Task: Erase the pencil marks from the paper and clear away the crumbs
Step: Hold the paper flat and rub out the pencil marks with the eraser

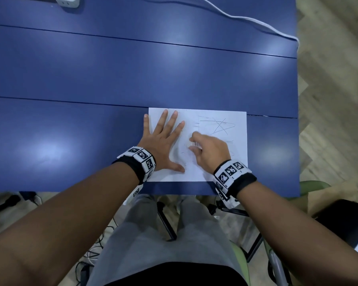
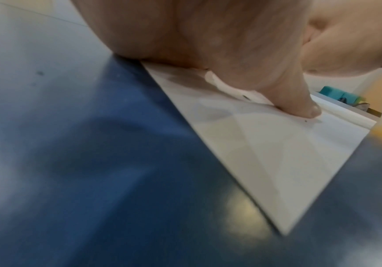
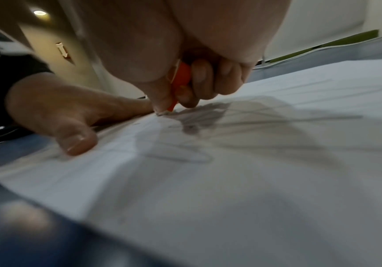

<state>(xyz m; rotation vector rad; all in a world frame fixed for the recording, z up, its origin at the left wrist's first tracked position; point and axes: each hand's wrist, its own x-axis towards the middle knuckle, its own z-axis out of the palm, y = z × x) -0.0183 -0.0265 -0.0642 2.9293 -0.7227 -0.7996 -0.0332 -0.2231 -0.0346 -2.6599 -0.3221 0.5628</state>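
Observation:
A white sheet of paper [image 1: 215,168] lies near the front edge of the blue table [image 1: 112,79], with pencil scribbles [image 1: 217,125] on its right half. My left hand [image 1: 163,141] lies flat with spread fingers on the sheet's left part; its thumb [image 2: 299,101] presses the paper [image 2: 277,153]. My right hand [image 1: 207,150] pinches an eraser [image 1: 195,143] in an orange sleeve [image 3: 180,84], its tip down on the paper [image 3: 231,189] beside the left fingers. Grey pencil lines [image 3: 299,115] run across the sheet. Tiny dark crumbs [image 2: 306,121] lie by the thumb.
A white cable [image 1: 246,19] runs across the table's far right corner, and a white power adapter [image 1: 67,1] sits at the far edge. The table's right edge [image 1: 298,100] is close to the paper. Chair legs and cords show below the front edge.

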